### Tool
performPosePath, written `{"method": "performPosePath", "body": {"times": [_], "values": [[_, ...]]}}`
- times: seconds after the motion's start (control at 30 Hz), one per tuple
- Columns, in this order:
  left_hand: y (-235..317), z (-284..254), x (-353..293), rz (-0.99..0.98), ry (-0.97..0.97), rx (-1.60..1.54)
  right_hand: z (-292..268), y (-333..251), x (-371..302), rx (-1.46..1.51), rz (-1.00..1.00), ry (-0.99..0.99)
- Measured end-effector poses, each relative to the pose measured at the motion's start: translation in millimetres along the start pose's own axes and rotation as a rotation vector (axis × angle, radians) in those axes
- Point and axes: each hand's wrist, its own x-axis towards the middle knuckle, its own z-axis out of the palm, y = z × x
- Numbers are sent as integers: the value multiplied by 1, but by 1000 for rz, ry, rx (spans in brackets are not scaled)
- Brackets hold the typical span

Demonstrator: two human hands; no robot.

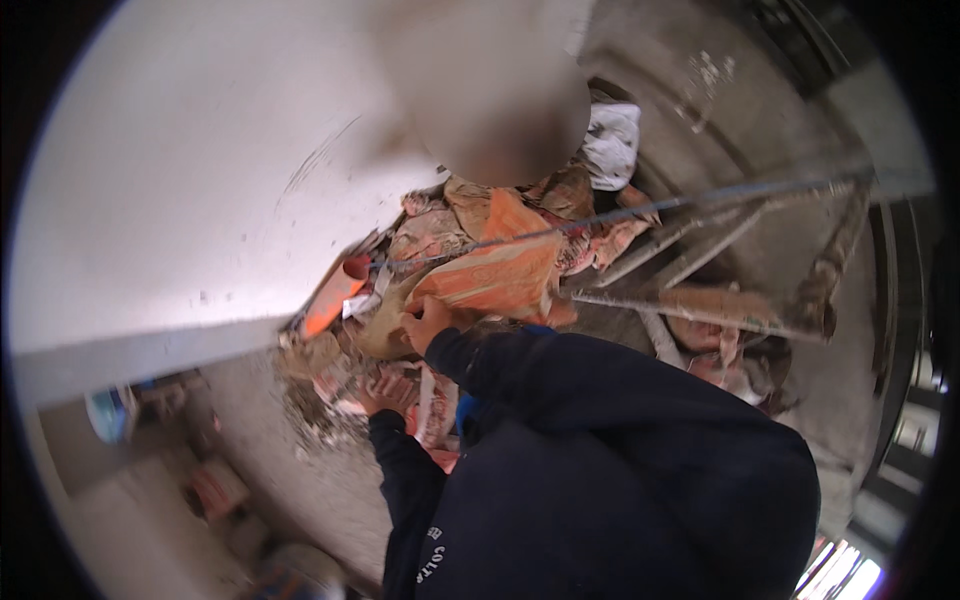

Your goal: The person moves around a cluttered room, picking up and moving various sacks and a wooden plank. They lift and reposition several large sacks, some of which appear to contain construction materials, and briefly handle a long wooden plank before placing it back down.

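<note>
My right hand (430,326) is closed, with its fingers pinching the near edge of an orange-and-tan woven sack (500,270). The sack lies crumpled over the heap, faded stripes across it. A little lower and to the left, my left hand (388,393) rests with fingers stretched out on dusty red-and-white sacking (437,405). Both arms come in dark blue sleeves. More old sacks (430,235), brown and reddish, are bunched up beyond my right hand.
An orange pipe (335,295) leans by the pale wall (180,180). A dirty metal frame (700,305) juts in from the right, and a blue bar (690,200) crosses above the sacks. At the back lies a white sack (611,145). A blurred round grey shape (490,90) blocks the upper middle.
</note>
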Motion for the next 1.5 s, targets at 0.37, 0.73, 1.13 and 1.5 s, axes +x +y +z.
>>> {"method": "performPosePath", "body": {"times": [0.37, 0.73, 1.13, 1.5], "values": [[-59, -56, -139, 269, 1, -473, 0, 0, -128, -174, 130, -585], [-130, -119, -206, 125, -4, -597, -17, 40, -231, -250, 123, -841], [-204, -234, -147, 352, 183, -306, -94, 151, -332, -377, -99, -839], [-376, -280, -220, 1069, 865, 170, -103, 178, -380, -506, 27, -1080]]}}
